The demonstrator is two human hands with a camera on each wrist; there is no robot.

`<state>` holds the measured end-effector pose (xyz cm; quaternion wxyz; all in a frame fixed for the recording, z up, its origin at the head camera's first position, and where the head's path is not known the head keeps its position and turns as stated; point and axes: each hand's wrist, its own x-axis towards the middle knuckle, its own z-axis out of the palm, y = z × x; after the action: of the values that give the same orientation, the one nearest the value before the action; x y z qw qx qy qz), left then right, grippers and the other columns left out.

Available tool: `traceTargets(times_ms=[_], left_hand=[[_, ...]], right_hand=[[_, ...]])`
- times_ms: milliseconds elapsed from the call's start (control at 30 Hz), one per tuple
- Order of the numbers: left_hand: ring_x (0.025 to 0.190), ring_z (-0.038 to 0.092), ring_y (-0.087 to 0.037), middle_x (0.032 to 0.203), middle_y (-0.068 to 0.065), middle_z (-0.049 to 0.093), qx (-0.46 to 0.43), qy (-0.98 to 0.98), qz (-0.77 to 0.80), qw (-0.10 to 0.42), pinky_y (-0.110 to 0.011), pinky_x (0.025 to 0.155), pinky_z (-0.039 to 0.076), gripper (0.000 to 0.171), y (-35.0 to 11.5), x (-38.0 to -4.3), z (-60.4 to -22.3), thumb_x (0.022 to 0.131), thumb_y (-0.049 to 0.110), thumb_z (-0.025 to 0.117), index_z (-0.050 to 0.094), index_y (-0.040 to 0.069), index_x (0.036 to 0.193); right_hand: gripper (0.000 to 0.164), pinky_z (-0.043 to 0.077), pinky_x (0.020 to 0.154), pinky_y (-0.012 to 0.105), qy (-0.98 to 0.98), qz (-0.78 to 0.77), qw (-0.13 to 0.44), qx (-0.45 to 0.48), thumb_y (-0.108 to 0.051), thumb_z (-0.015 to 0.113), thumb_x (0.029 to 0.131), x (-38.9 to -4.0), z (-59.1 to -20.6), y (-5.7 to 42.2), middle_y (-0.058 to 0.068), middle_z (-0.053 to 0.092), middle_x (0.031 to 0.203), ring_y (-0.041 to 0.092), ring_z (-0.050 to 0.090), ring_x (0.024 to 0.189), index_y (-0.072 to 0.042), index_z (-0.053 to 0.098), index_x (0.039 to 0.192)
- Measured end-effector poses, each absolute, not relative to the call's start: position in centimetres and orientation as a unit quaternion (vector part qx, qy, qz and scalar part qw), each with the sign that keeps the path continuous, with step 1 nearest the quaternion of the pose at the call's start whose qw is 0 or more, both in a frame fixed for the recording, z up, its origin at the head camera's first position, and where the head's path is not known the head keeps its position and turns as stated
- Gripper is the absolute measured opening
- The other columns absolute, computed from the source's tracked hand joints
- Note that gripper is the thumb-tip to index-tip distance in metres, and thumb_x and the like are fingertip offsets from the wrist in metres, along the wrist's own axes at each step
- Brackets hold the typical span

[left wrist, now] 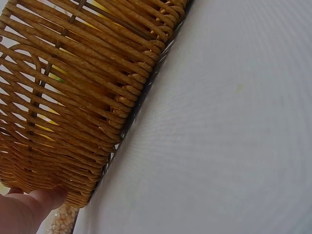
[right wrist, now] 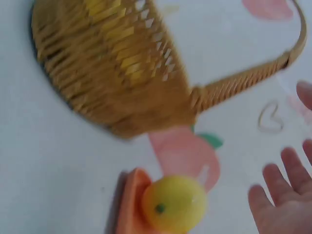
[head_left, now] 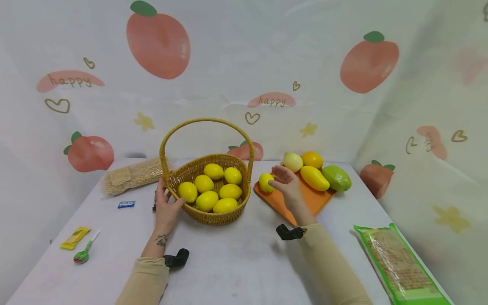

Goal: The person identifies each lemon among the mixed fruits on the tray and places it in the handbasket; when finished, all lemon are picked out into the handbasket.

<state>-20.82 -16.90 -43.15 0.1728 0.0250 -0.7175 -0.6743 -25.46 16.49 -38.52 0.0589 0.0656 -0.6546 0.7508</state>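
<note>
A wicker basket (head_left: 217, 218) with a tall arched handle holds several yellow lemons (head_left: 207, 201). My left hand (head_left: 167, 212) grips its left end; in the left wrist view the thumb (left wrist: 51, 196) lies against the woven wall. At the left corner of an orange tray (head_left: 280, 205) sits another lemon (right wrist: 175, 204). Beside that lemon is my right hand (head_left: 287, 186), fingers spread and holding nothing. A gap separates hand and lemon in the right wrist view. Also on the tray is a yellow mango (head_left: 314, 178).
A green fruit (head_left: 336, 178), an orange (head_left: 312, 160) and a pale round fruit (head_left: 293, 162) lie around the tray. Left are a bag of beans (head_left: 131, 177), small wrapped sweets (head_left: 75, 238) and a lollipop (head_left: 81, 256). A green-edged packet (head_left: 400, 264) lies front right.
</note>
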Motion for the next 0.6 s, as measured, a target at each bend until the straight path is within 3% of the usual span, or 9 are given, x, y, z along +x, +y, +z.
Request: traceTargets(times_ms=[167,333,600], left_hand=[[0.135,0.023,-0.038,0.152,-0.013,0.009,0.023,-0.716,-0.677,0.17,-0.053,0.105,0.029,0.09,-17.0,-20.8,-43.1,0.082,-0.005,0.054,0.001,0.018,0.15],[0.135,0.022,-0.038,0.152,-0.014,0.009,0.026,-0.714,-0.68,0.166,-0.053,0.105,0.029,0.09,-17.1,-20.8,-43.2,0.083,-0.005,0.054,0.001,0.02,0.15],[0.136,0.021,-0.037,0.153,-0.011,0.008,0.028,-0.71,-0.684,0.163,-0.052,0.106,0.028,0.09,-17.1,-20.9,-43.2,0.082,-0.005,0.055,0.001,0.019,0.15]], right_hand=[[0.052,0.026,0.111,0.039,-0.644,0.755,0.119,-0.015,0.003,0.065,0.079,-27.1,-40.8,16.3,0.012,0.049,0.131,0.033,0.034,0.131,0.003,0.046,0.128],[0.061,0.028,0.11,0.039,-0.632,0.763,0.113,-0.077,0.0,0.066,0.079,-28.5,-42.7,14.7,0.016,0.038,0.143,0.027,0.031,0.134,0.002,0.04,0.134],[0.072,0.034,0.104,0.044,-0.695,0.698,0.121,-0.12,0.008,0.067,0.068,-30.4,-44.2,12.5,0.019,0.041,0.137,0.03,0.039,0.121,0.002,0.042,0.135]])
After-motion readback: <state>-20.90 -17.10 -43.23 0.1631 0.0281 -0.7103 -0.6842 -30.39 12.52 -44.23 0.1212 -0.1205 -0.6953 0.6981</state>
